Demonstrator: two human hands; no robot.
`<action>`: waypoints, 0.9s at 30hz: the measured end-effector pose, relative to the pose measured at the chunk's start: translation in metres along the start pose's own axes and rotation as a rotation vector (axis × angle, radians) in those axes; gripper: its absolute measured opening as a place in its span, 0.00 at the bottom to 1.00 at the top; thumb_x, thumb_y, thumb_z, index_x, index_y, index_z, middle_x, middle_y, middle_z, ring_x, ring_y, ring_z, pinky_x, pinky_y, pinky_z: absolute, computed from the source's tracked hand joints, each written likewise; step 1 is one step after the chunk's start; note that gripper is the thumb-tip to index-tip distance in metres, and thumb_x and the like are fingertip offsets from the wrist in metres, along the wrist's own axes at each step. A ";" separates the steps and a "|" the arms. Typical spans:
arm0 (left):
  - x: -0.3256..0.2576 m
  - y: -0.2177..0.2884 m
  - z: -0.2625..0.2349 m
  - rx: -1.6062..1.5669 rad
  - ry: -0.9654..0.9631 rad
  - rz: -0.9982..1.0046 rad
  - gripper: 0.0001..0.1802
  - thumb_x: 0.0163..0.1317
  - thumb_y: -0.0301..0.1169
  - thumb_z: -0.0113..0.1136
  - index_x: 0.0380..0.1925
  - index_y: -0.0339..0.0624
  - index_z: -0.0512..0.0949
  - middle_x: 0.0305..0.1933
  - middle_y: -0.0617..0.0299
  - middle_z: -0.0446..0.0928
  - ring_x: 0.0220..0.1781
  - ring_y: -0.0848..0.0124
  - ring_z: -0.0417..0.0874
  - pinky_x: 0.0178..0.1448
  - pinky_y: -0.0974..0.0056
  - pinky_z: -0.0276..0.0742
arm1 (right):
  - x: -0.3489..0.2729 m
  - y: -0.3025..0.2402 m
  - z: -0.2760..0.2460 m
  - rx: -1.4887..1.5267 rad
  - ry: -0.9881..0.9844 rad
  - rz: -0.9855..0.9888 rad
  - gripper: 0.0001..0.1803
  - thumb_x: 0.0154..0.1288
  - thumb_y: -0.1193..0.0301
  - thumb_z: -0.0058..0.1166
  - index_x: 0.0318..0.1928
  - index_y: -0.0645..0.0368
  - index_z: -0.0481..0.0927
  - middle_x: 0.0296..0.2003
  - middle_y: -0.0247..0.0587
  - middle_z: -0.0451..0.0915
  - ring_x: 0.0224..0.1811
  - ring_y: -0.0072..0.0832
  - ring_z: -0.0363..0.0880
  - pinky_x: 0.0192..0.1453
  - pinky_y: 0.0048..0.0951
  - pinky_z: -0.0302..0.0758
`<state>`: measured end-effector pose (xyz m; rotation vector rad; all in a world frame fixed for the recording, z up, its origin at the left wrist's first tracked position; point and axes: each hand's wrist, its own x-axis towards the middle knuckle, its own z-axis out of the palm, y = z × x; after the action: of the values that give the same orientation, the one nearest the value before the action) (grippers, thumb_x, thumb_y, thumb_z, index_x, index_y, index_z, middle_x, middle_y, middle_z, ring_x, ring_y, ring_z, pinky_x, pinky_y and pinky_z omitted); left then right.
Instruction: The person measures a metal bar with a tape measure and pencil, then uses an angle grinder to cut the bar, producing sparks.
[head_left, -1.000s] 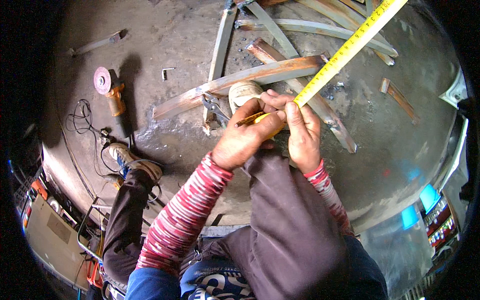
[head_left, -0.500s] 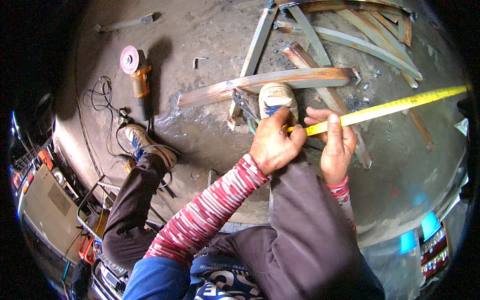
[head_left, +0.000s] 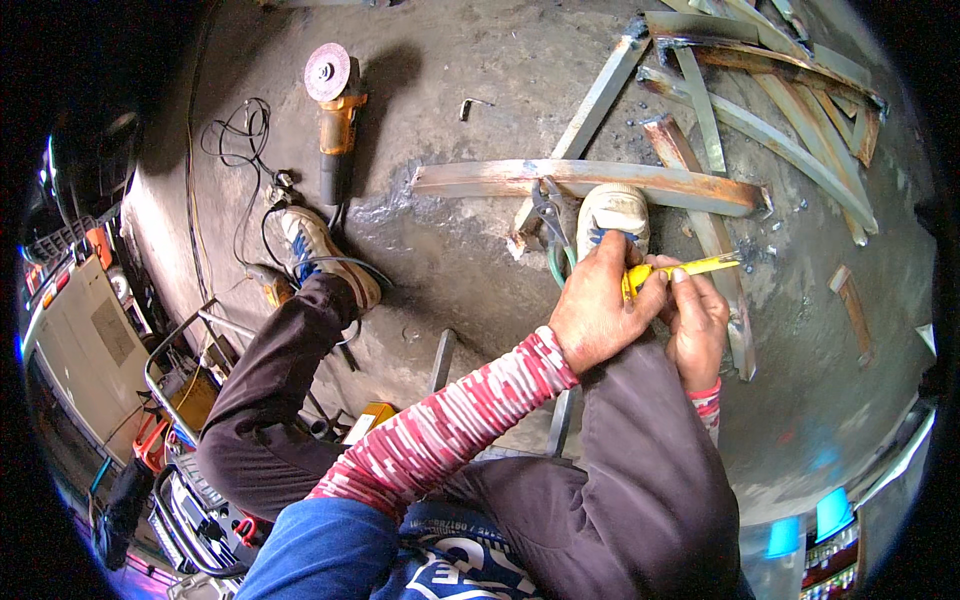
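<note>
Between my hands is a yellow tape measure (head_left: pixel 706 266), its short end of blade pointing to the right. My left hand (head_left: pixel 598 310) is closed on its left end, thumb and fingers pinching it; most of what lies inside that grip is hidden. My right hand (head_left: pixel 697 330) has its fingers curled against the yellow blade from the right. Just left of my left hand are pliers (head_left: pixel 549 208) with green handles, their jaws at a flat rusty metal bar (head_left: pixel 480 180). My right shoe (head_left: pixel 613 212) presses against that bar's near edge.
Several metal bars (head_left: pixel 765 125) lie piled at the far right. An angle grinder (head_left: pixel 338 130) with a pink disc lies far left, its cable (head_left: pixel 243 140) coiled beside it. A hex key (head_left: pixel 474 106) lies on the floor. Metal-framed equipment (head_left: pixel 170 350) stands left of my left leg.
The long yellow blade has shortened to a small piece by my hands. My right hand's fingers have curled in. The whole view has shifted, so floor things appear farther right.
</note>
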<state>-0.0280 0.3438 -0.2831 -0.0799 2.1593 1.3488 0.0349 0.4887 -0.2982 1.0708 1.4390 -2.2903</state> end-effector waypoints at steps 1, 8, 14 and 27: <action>-0.001 -0.002 -0.003 0.020 0.025 0.039 0.18 0.66 0.36 0.68 0.42 0.33 0.73 0.33 0.44 0.82 0.34 0.48 0.86 0.39 0.51 0.80 | 0.001 0.001 0.000 -0.061 -0.020 0.006 0.16 0.81 0.69 0.53 0.57 0.68 0.84 0.51 0.42 0.87 0.50 0.24 0.85 0.55 0.26 0.82; -0.038 -0.046 -0.071 0.033 0.164 -0.076 0.10 0.72 0.32 0.65 0.41 0.40 0.74 0.33 0.65 0.77 0.33 0.76 0.76 0.32 0.66 0.74 | 0.000 -0.002 -0.006 -0.317 0.065 -0.058 0.23 0.77 0.68 0.59 0.67 0.64 0.76 0.52 0.41 0.87 0.38 0.18 0.83 0.40 0.18 0.78; -0.036 -0.100 -0.133 -0.335 0.333 -0.525 0.17 0.74 0.48 0.63 0.40 0.46 0.79 0.33 0.68 0.78 0.29 0.77 0.78 0.24 0.68 0.75 | 0.059 -0.048 -0.031 -1.047 0.313 -0.617 0.10 0.70 0.69 0.64 0.46 0.61 0.88 0.38 0.49 0.88 0.36 0.40 0.86 0.44 0.37 0.81; -0.012 -0.130 -0.155 -0.315 0.230 -0.804 0.26 0.74 0.55 0.53 0.41 0.43 0.83 0.32 0.60 0.82 0.26 0.67 0.84 0.27 0.60 0.78 | 0.229 -0.082 0.001 -1.527 0.375 -0.682 0.22 0.61 0.51 0.71 0.43 0.57 0.87 0.36 0.54 0.87 0.41 0.53 0.87 0.45 0.49 0.82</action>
<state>-0.0417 0.1476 -0.3324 -1.1386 1.7344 1.1897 -0.1713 0.5684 -0.3993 0.4469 3.0595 -0.4874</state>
